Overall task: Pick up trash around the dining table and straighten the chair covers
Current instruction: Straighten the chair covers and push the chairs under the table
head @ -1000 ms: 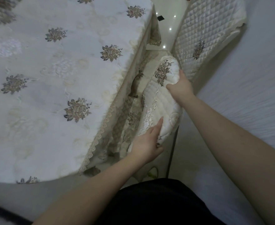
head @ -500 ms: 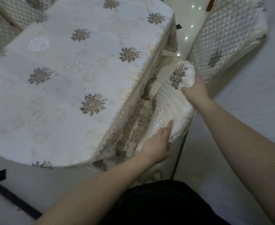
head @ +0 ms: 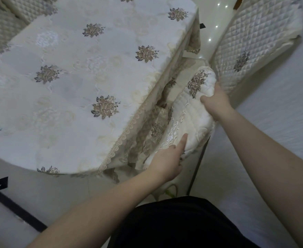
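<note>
We're on the chair-cover half of the job here, and both hands are on the cream quilted chair cover (head: 192,115) that sits over the chair back tucked in just beside the bench (head: 72,83). By the look of it this cover is mid-adjustment, not finished: the padding bunches into a rounded roll at the top, and the embroidered flower near its far end sits skewed. The left hand (head: 165,163) is low on the near end, palm against the fabric, forefinger stretched up along the quilted face, the other fingers (head: 182,142) curled round the edge, so it holds the cover in a loose pinch. The right hand (head: 217,102) reaches further out, arm nearly straight, clamped on the far upper end with the thumb pressing on the near side and the rest wrapped behind, out of sight. As for what's left, the neighbouring chair cover (head: 254,42) to the right looks flat and tidy enough, though only part of it shows; more quilted covers (head: 12,18) peek in at the top left, too cropped to judge. Trash? I can't spot any on the bench top or on the strip of floor (head: 209,20) visible, so that half can't be scored from this angle.
</note>
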`<state>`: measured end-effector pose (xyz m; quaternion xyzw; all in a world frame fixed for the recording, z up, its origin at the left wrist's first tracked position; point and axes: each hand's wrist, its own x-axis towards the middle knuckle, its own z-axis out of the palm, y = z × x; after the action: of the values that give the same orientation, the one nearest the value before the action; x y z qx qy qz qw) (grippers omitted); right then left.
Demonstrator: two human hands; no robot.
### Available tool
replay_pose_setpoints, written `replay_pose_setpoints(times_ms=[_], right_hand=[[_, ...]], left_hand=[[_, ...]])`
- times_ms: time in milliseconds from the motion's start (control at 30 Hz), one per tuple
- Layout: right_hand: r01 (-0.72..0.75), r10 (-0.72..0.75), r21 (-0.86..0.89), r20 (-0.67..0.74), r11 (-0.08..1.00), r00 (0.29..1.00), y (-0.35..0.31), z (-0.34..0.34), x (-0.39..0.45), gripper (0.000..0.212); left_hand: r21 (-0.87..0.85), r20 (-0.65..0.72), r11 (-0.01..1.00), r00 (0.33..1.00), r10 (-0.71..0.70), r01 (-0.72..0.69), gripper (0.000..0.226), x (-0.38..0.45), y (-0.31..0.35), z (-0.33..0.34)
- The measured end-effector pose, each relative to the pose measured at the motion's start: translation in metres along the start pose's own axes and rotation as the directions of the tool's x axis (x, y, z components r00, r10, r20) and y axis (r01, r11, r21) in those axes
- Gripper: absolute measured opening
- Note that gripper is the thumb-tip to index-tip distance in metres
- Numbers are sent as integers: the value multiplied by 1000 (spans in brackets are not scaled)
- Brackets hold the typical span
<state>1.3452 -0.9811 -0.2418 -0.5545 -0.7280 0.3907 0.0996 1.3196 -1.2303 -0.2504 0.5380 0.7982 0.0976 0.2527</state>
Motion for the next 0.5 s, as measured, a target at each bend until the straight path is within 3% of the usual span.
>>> replay_pose_setpoints(times_ms=[500], right_hand=[[-11, 11, -4, -24, 1000, 1000, 4, 12, -15, 81]], left_hand=[[-8, 37, 1000, 999, -16, 17, 99, -16, -7, 7]])
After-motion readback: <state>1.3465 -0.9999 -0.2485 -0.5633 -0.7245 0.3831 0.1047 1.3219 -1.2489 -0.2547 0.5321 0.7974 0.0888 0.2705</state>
